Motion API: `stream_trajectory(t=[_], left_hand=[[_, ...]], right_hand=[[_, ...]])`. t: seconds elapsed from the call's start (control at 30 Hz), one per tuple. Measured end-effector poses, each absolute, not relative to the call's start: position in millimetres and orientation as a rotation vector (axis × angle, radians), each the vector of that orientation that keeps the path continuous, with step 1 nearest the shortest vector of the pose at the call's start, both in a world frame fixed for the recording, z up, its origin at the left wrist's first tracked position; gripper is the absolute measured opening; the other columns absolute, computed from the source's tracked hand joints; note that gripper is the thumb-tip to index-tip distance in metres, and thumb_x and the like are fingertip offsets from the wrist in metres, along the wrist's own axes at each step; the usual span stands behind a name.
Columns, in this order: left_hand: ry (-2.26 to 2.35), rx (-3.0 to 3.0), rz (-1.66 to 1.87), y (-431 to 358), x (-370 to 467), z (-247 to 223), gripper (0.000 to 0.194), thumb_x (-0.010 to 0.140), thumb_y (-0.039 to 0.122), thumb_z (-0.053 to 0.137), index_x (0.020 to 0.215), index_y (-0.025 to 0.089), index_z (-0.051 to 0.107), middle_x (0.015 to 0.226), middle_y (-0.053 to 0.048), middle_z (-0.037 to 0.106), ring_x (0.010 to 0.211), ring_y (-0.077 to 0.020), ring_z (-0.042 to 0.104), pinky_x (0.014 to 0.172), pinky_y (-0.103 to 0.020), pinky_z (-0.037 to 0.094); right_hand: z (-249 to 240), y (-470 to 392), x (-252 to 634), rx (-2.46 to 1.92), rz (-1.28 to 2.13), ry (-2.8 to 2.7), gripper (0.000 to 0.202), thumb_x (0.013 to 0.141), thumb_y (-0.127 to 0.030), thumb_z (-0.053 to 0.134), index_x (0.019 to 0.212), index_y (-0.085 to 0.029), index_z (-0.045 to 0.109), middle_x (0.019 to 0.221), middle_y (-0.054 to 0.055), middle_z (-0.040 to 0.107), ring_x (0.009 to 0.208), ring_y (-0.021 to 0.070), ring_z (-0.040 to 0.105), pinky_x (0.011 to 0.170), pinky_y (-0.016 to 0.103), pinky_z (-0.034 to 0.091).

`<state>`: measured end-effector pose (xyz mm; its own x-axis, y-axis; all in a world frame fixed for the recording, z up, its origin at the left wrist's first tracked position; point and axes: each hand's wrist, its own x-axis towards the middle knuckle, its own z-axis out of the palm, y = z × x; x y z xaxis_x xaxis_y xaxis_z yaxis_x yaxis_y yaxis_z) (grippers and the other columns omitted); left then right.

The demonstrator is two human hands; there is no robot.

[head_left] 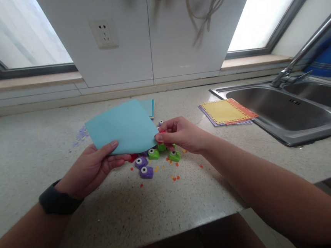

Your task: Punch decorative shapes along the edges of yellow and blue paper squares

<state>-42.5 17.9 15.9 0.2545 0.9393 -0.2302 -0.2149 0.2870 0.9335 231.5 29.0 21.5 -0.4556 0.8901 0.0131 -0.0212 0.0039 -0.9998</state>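
Observation:
My left hand (95,166) holds a light blue sheet of paper (122,126) by its lower edge, lifted above the counter. My right hand (180,134) pinches a small red paper punch (161,133) against the sheet's right corner. Under the sheet, on the counter, lie green punches (174,155) and purple punches (142,167). Small red, orange and yellow paper cut-outs (174,178) are scattered around them. A dark band sits on my left wrist.
A stack of blue paper (149,107) lies behind the held sheet. Yellow, orange and purple sheets with punched borders (225,112) lie next to the steel sink (283,110) with its tap (298,56). Purple scraps (81,134) lie at left. A wall socket (104,33) and cord (209,10) are behind.

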Motion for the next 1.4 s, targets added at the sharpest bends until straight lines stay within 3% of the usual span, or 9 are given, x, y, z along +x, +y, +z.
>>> stream_trajectory(t=[0.37,0.7,1.4], left_hand=[[0.952,0.932,0.994,17.4,-43.5,15.0,0.011,0.095,0.008,0.059,0.103,0.010,0.067,0.080,-0.016,0.081,0.065,-0.0236,0.080,0.060,-0.022,0.066],[0.961,0.939,0.979,17.1,-42.9,16.3,0.014,0.098,0.007,0.054,0.108,0.008,0.064,0.084,-0.020,0.081,0.066,-0.0228,0.080,0.062,-0.023,0.066],[0.957,0.930,0.967,16.4,-40.8,16.5,0.012,0.093,0.012,0.066,0.104,0.009,0.066,0.085,-0.018,0.082,0.067,-0.0242,0.080,0.062,-0.022,0.066]], right_hand=[[19.6,31.3,234.7,-0.879,1.608,-1.511,0.027,0.080,-0.037,0.082,0.082,-0.012,0.071,0.071,0.001,0.065,0.060,0.0097,0.061,0.057,0.023,0.051],[25.5,31.1,239.9,-0.902,1.583,-1.518,0.029,0.083,-0.040,0.079,0.081,-0.012,0.071,0.074,0.003,0.066,0.060,0.0105,0.060,0.056,0.024,0.052],[20.7,31.4,235.9,-0.914,1.591,-1.544,0.030,0.079,-0.040,0.083,0.079,-0.013,0.069,0.071,0.001,0.065,0.060,0.0098,0.060,0.055,0.023,0.049]])
